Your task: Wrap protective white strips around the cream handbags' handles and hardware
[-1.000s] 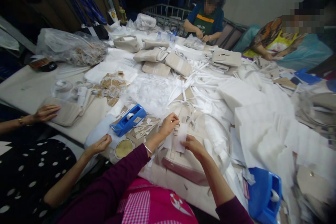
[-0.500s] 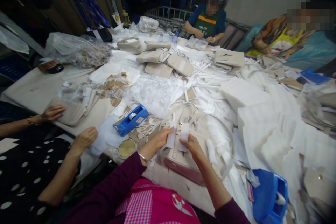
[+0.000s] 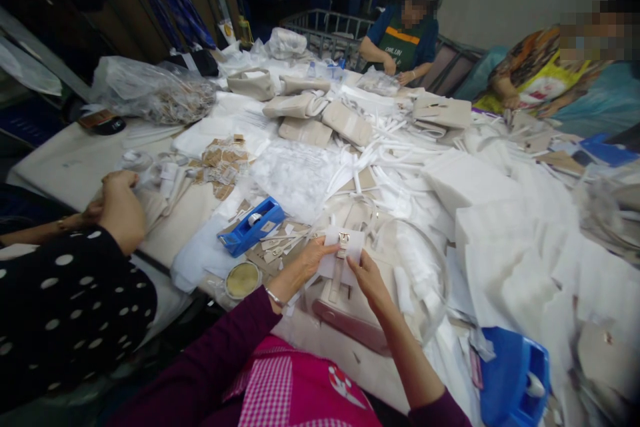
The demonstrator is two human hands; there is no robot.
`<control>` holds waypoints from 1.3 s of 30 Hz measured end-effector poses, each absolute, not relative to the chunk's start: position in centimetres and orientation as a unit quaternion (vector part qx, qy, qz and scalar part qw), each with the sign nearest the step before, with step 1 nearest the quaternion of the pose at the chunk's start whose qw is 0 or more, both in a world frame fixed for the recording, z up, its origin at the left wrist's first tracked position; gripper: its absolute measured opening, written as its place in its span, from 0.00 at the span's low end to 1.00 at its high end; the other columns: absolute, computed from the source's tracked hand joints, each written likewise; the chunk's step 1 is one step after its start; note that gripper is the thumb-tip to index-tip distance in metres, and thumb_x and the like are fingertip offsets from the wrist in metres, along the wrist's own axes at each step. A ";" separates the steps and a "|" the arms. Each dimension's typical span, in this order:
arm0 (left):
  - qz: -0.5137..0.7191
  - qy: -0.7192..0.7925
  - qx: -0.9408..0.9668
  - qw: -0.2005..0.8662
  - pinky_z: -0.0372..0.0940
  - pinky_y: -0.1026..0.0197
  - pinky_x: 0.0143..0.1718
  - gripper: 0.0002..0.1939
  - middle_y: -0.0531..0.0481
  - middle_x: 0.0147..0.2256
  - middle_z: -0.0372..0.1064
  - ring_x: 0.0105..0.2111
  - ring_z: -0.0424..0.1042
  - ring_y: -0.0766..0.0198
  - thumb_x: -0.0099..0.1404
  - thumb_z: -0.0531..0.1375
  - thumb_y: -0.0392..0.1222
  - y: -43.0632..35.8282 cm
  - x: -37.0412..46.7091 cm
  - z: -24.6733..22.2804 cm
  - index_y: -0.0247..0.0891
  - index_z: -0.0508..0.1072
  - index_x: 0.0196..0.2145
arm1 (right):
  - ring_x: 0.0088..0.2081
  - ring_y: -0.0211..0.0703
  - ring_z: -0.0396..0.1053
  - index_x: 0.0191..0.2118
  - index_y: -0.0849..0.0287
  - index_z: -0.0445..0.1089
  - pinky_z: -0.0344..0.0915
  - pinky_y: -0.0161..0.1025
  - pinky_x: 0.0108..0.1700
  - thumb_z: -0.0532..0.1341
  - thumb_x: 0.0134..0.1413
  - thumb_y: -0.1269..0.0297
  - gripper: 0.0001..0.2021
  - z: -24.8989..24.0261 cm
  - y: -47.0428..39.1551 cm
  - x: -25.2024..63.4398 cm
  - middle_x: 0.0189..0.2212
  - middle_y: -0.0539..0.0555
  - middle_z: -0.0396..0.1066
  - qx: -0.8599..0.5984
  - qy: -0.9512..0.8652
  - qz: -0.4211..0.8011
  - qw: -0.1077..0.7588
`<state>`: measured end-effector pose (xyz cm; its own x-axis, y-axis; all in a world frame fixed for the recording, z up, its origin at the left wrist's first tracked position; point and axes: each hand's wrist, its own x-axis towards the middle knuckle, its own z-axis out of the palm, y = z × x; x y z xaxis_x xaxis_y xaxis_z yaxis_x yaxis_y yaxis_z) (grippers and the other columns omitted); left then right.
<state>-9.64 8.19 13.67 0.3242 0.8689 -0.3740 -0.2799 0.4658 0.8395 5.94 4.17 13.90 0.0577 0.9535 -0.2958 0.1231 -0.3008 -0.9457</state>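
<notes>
A beige handbag [image 3: 367, 300] with a darker, pinkish base lies in front of me at the table edge. Around its buckled strap [image 3: 343, 247] is a small white sheet [image 3: 329, 265], under the gold buckle. My left hand [image 3: 316, 256] pinches the sheet's left side beside the buckle. On the other side, my right hand [image 3: 367, 280] has its fingers closed on the sheet's right edge. The bag's handle and long strap loop up behind both hands.
A blue tape dispenser [image 3: 253, 225] and a round yellowish tin [image 3: 243, 280] sit left; another blue dispenser [image 3: 515, 373] is at lower right. White foam sheets [image 3: 520, 247] pile up right. A co-worker's arms [image 3: 120, 210] reach in from the left; two people work across the table.
The white sheet's sides now lie flatter and closer together behind the buckle. The left co-worker's hands have come together and moved over the bag there.
</notes>
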 end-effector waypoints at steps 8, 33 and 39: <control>0.417 0.405 0.272 0.766 0.66 0.58 0.35 0.22 0.45 0.33 0.74 0.30 0.71 0.61 0.45 0.70 0.44 8.2 -9.6 13.5 0.34 0.74 0.38 | 0.30 0.41 0.67 0.42 0.57 0.71 0.65 0.38 0.34 0.62 0.48 0.47 0.21 15.2 4.8 6.7 0.33 0.53 0.72 -0.517 -0.338 0.639 0.458; 0.476 0.504 0.366 0.621 0.64 0.61 0.40 0.25 0.48 0.41 0.69 0.39 0.69 0.60 0.51 0.66 0.40 4.8 -7.4 12.6 0.38 0.67 0.47 | 0.15 0.39 0.62 0.26 0.56 0.64 0.61 0.36 0.19 0.65 0.40 0.54 0.13 14.6 8.2 5.3 0.12 0.45 0.64 -0.604 -0.434 0.547 0.386; 0.516 0.515 0.322 0.604 0.66 0.62 0.34 0.12 0.50 0.35 0.70 0.32 0.68 0.63 0.55 0.60 0.38 4.2 -6.1 11.2 0.36 0.71 0.39 | 0.14 0.34 0.59 0.27 0.59 0.66 0.57 0.31 0.17 0.65 0.40 0.58 0.11 15.8 11.6 7.3 0.13 0.44 0.63 -0.521 -0.532 0.618 0.253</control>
